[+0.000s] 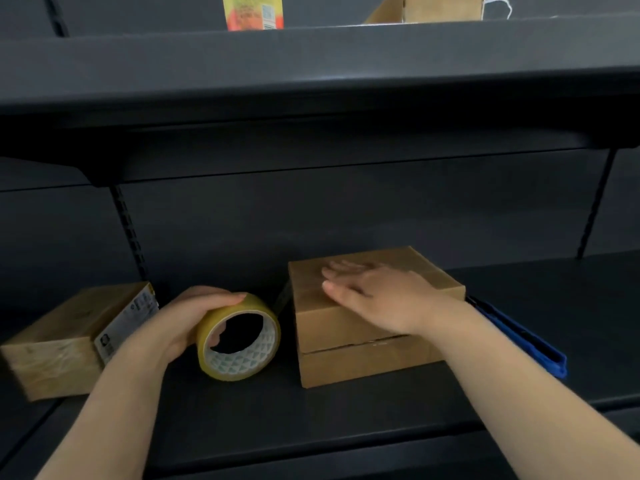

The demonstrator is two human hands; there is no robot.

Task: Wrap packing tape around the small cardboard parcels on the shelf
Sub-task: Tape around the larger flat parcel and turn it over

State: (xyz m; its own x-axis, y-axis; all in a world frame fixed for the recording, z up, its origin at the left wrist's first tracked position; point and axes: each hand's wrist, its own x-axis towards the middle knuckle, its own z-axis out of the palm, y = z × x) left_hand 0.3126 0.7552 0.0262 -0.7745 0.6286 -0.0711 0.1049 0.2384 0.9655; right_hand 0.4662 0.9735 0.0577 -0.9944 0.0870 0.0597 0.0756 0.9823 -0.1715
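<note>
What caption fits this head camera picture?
Left hand grips a yellow packing tape roll while right hand presses flat on a brown cardboard parcel.

Tape roll [239, 337]: translucent yellow, white core with grey diamond lattice.
Parcels [374, 327]: plain brown cardboard.
Left box [55, 344]: brown, white printed label.
Shelf [311, 417]: dark grey.
Tray [526, 341] at 3 o'clock: blue.
</note>
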